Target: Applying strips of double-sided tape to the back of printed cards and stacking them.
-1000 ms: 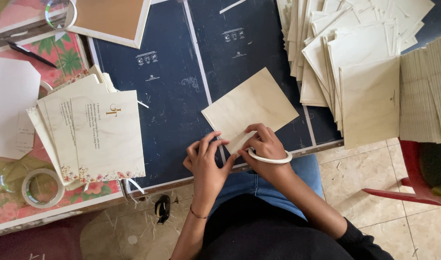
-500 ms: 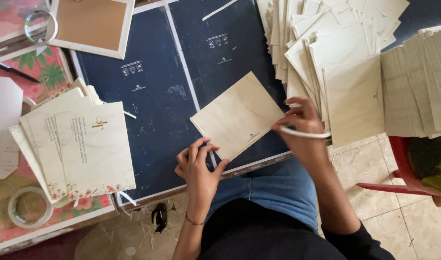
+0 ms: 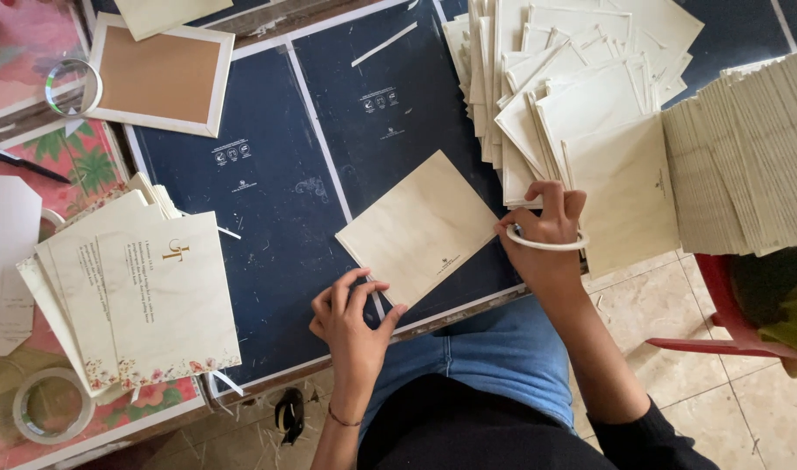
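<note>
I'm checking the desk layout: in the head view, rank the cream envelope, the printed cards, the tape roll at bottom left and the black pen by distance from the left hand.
From the left hand:
1. Cream envelope, touching, just above.
2. Printed cards, to the left.
3. Tape roll, bottom left corner.
4. Black pen, far upper left.

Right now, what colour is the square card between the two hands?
Pale cream, almost beige; the card shows clearly in the head view, lying on the dark navy board.
</note>
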